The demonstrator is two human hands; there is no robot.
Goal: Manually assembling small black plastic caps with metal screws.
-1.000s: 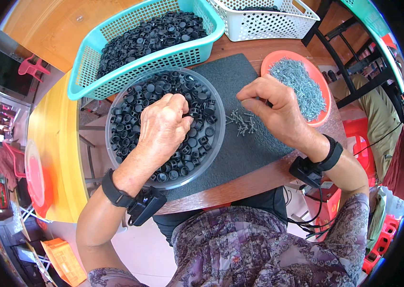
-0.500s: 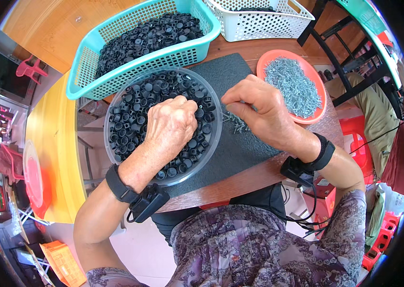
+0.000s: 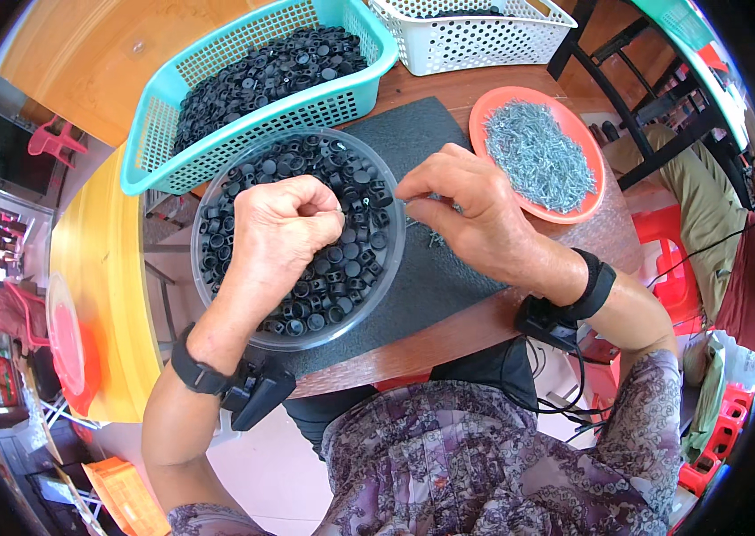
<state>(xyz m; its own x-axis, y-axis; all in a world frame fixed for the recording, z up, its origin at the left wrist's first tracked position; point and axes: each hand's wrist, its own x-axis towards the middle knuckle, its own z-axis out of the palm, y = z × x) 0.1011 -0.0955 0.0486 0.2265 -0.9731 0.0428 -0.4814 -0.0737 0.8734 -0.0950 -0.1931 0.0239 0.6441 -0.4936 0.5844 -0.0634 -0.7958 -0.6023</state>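
Head: left hand (image 3: 281, 225) over clear bowl (image 3: 217, 295)

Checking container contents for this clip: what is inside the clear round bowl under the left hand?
The clear round bowl holds many small black plastic caps. The left hand, closed in a fist, covers those beneath it, and whatever its fingers hold cannot be seen.

We see a brown wooden table (image 3: 449, 335) in bright daylight. Yellow tabletop (image 3: 96, 268) on the left, pale floor (image 3: 261, 464) below it. Pink plastic chair (image 3: 56, 138) far left, red plastic stool (image 3: 663, 237) on the right, dark metal frame (image 3: 637, 116) behind it.
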